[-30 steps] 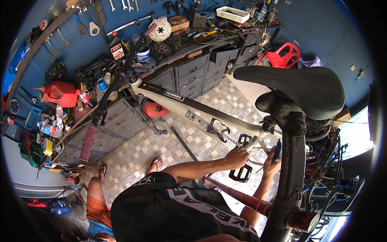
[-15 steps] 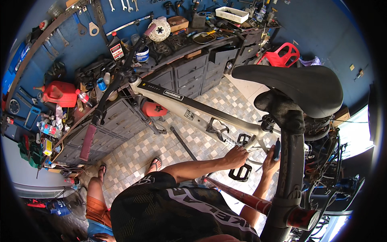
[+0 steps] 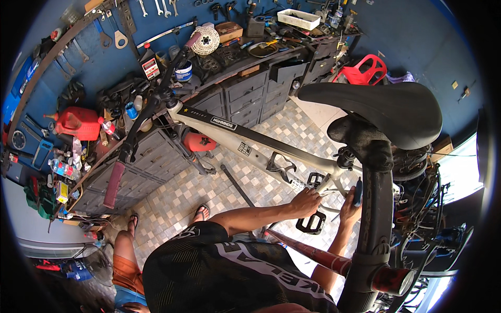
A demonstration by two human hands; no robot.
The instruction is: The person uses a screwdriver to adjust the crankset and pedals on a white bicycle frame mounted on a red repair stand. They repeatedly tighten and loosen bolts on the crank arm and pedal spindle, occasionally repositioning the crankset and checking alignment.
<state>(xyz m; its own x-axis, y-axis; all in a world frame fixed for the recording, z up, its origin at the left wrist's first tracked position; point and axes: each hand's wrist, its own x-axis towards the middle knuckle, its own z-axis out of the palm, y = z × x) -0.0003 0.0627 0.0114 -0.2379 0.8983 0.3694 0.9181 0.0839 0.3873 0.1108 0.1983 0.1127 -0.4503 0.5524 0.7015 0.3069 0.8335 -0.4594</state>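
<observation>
A cream bicycle frame (image 3: 229,140) with a black-topped tube runs from the handlebar at left to the black saddle (image 3: 386,107) at right. My left hand (image 3: 306,202) is closed by the bottom bracket and crank, fingers curled; what they pinch is too small to make out. Close to its right, my right hand (image 3: 349,209) grips a tool with a dark blue handle (image 3: 358,192), raised beside the rear of the frame. The tool's working end cannot be made out. A black flat pedal (image 3: 311,223) hangs just below my left hand, and another pedal (image 3: 315,180) shows beyond it.
A thick black stand post (image 3: 376,219) rises at right, with a red tube (image 3: 313,255) crossing before me. A cluttered workbench (image 3: 245,88) lines the blue wall, and a red chair (image 3: 368,69) stands beyond. Another person's leg (image 3: 125,250) is at lower left; more bicycles (image 3: 433,229) stand at right.
The view has shifted very slightly. Both hands stay nearly in place, the right still holding the blue-handled tool.
</observation>
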